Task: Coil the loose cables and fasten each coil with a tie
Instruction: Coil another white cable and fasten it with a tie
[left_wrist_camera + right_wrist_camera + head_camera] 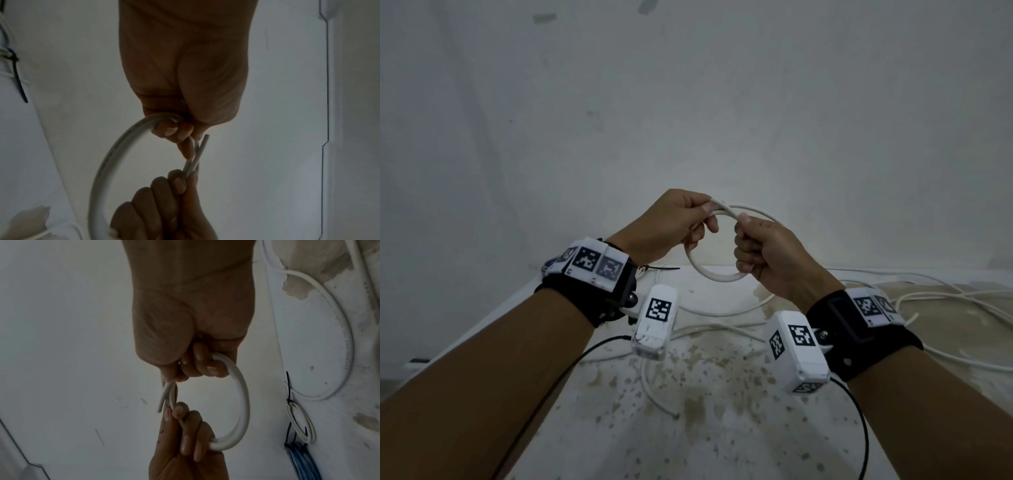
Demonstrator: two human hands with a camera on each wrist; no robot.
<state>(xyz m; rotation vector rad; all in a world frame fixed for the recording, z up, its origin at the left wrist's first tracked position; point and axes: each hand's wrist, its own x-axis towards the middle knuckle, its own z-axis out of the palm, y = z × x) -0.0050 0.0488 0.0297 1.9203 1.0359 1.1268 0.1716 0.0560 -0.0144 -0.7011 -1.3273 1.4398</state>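
Note:
I hold a small coil of white cable up in front of the wall, above the table's far edge. My left hand pinches the coil's top, where the strands overlap, and its lower fingers curl through the loop. My right hand grips the right side of the same coil. From the left wrist, the coil arcs left between the two hands and a free cable end sticks up past the fingers. The right wrist view shows the coil as a doubled ring. No tie is visible on it.
Loose white cables sprawl over the stained white table, mostly at the right. A black tie lies at the far edge behind my left wrist. A tied white coil and blue cables lie nearby.

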